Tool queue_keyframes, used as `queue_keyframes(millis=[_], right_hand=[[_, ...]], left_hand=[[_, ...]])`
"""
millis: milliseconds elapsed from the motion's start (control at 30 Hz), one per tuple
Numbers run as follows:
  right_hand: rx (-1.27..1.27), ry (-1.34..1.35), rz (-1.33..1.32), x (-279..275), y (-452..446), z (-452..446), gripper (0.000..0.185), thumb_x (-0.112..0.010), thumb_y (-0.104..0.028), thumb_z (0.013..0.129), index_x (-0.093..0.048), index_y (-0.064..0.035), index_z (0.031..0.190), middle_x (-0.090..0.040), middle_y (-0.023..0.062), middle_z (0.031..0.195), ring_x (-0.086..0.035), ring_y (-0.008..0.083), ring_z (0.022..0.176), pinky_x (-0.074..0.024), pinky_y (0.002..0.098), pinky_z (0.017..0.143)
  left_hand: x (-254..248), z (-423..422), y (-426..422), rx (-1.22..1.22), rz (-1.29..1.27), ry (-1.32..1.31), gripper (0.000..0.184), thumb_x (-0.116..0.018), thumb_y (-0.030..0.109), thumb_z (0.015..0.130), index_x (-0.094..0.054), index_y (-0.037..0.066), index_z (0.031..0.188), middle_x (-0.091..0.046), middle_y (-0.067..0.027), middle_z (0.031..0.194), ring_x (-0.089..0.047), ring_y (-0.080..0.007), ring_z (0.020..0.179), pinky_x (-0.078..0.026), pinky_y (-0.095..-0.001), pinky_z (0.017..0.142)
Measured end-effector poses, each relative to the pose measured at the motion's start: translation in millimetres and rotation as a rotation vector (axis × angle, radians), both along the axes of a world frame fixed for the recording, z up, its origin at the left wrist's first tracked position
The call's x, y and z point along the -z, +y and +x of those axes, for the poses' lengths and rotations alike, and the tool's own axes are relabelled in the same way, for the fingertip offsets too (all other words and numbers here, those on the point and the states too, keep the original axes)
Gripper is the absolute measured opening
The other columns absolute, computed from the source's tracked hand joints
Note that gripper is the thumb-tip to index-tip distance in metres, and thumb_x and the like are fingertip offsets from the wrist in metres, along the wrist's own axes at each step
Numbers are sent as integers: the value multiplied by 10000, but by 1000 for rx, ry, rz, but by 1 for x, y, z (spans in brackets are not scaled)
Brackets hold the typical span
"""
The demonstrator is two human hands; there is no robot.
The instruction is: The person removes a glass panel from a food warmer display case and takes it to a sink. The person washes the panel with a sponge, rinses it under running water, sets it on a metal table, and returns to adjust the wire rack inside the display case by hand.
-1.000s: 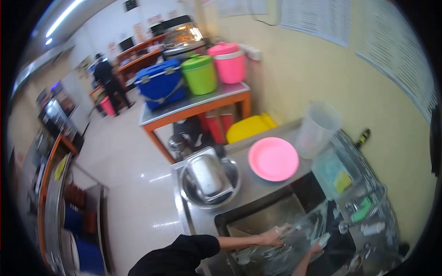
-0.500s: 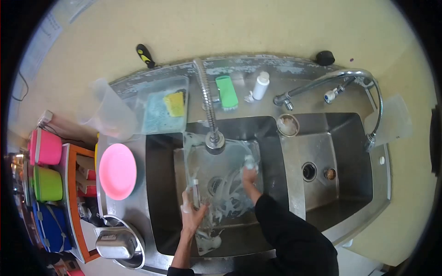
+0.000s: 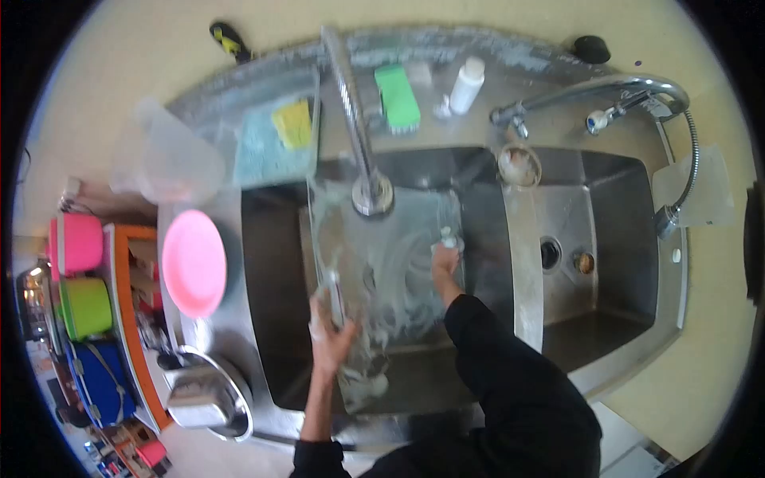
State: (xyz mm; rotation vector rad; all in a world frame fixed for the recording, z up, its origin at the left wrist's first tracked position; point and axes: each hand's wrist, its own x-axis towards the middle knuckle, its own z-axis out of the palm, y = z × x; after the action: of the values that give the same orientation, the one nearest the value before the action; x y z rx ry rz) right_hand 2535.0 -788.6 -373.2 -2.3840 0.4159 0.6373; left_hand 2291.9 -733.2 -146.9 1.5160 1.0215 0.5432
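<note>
A clear rectangular plastic piece (image 3: 351, 231) with soap suds smeared across it lies in the left sink basin (image 3: 279, 239); whether it is a lid or a shallow tub I cannot tell. My left hand (image 3: 331, 338) grips its left side, thumb on the inside and fingers around the edge, next to a pale upright strip. Near the right side of the plastic, my right hand (image 3: 447, 261) is closed on a small white foamy wad (image 3: 448, 237), pressed against the soapy surface. The wad's exact kind is hidden by foam. A flexible metal faucet (image 3: 372, 195) hangs over the plastic's far part.
Behind the basin are a green brush (image 3: 397, 95), a white bottle (image 3: 467, 86) and a yellow sponge (image 3: 292, 125) in a clear tray. A pink basin (image 3: 194, 264) and metal pans (image 3: 203, 398) stand left. A bowl (image 3: 519, 166) sits by the right basin (image 3: 566, 311).
My view has tilted, so the sink appears higher in the picture. My right hand has shifted slightly right over the plastic with the white wad. My left hand keeps its hold.
</note>
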Motion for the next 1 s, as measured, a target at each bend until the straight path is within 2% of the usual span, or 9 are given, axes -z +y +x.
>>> queue_keyframes(millis=[100,167,333,367,467,567,700,800,1000], right_hand=[[85,-50,306,5,-79,-116,317,-488,-41,727,-501,-5,1042,-546,178,1003,-521,309,928,-399,366,810],[-667,-456,447,-127,-76,-173,372,-424,39,728,-487,-29,1089,-482,159,1129,-411,299,1093,-292,405,936],[-896,-160,716,-160,-91,-186,296,-399,-26,797,-482,16,1078,-447,191,1151,-386,327,1115,-260,388,967],[-906,-431,534,-113,-100,-166,272,-344,-100,866,-485,32,1057,-457,183,1143,-408,316,1089,-297,390,930],[-378,-166,419,-72,-75,-107,261,-370,-113,861,-494,24,1046,-524,184,1002,-489,308,960,-360,374,850],[-646,53,522,-112,-44,-137,267,-428,-52,818,-485,9,1071,-494,190,1060,-460,309,1009,-334,364,886],[-1346,-401,870,-170,-82,-180,418,-369,-23,794,-391,-23,1211,-294,212,1305,-248,364,1223,-136,429,1022],[-1196,-462,686,-135,-72,-165,492,-424,9,769,-355,-21,1255,-251,223,1333,-196,386,1246,-165,429,1020],[-814,-270,880,-150,-10,-161,390,-529,-2,665,-527,-23,1054,-496,186,1130,-440,359,1067,-336,407,900]], left_hand=[[-12,4,4,4,-220,-155,584,-510,-61,696,-309,22,1238,-479,-108,1120,-472,-196,1027,-415,-308,841],[-21,9,7,-21,-341,-213,627,-498,-82,708,-272,43,1279,-460,-109,1172,-456,-202,1066,-407,-316,855],[-9,-5,7,-60,-710,-483,717,-514,-98,737,-190,109,1343,-395,-133,1271,-407,-228,1137,-374,-351,886],[-10,-6,8,-43,-684,-489,708,-539,-61,752,-191,117,1343,-386,-115,1282,-388,-236,1154,-364,-369,890],[0,-13,10,-51,-805,-559,606,-521,156,826,-201,124,1339,-374,-86,1297,-359,-239,1176,-327,-400,919],[1,-12,6,-42,-890,-575,567,-423,353,868,-203,122,1337,-359,-82,1307,-321,-237,1207,-276,-435,959],[5,-16,12,-13,-1014,-672,610,-292,489,872,-202,100,1333,-313,-95,1334,-245,-231,1253,-213,-428,1007],[1,-16,14,-46,-1057,-696,612,-296,490,871,-206,99,1333,-305,-93,1338,-247,-237,1250,-225,-380,1009],[-8,-11,14,-114,-1099,-531,620,-324,507,860,-272,79,1306,-359,-95,1295,-360,-224,1173,-288,-354,971]])
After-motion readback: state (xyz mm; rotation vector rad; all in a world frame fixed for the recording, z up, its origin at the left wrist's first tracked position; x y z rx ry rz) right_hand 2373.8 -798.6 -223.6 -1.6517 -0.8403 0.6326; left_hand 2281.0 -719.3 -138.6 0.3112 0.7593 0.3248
